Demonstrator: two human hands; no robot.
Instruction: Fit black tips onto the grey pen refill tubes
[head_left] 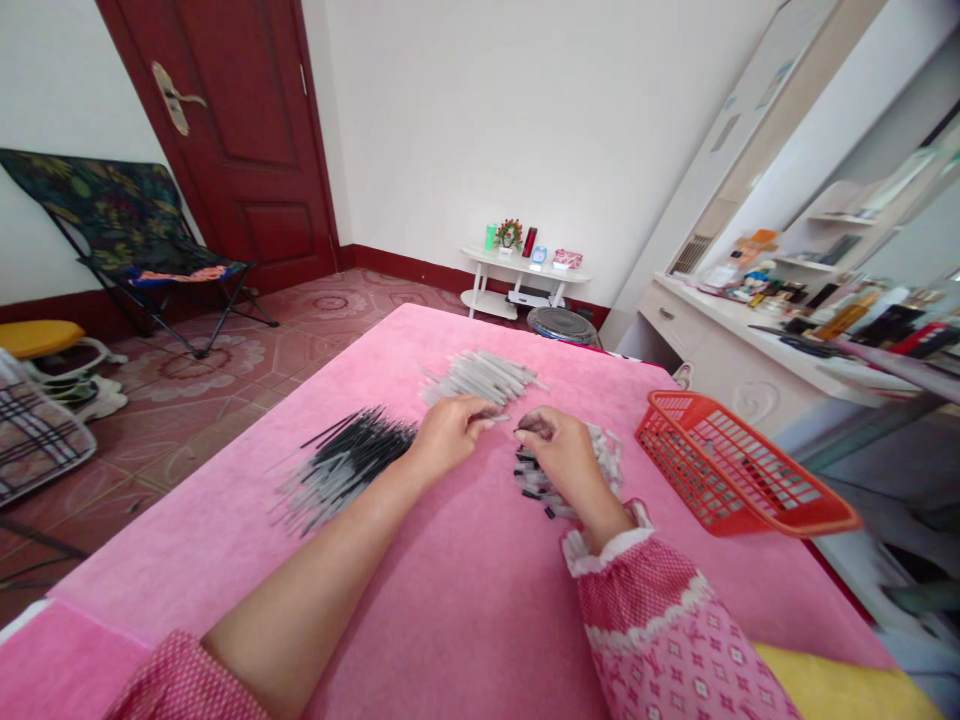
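Note:
My left hand [452,434] is closed in a pinch on a small pale tube [501,418], whose end sticks out past the fingertips. Just to its right, my right hand [559,442] has its fingers pressed together; what they hold, if anything, is too small to make out. Thin black and grey sticks [352,460] lie in a pile left of my left hand. Beyond both hands is a pile of light grey tubes [487,376]. Short whitish pieces with black ends [541,488] are heaped under and beside my right hand, which partly hides them.
A pink cloth [450,600] covers the table. On its right side stands an orange-red plastic basket [739,470] with small dark pieces inside. Yellow cloth [840,685] lies at the near right corner. A cluttered dresser [720,340] stands beyond the right edge.

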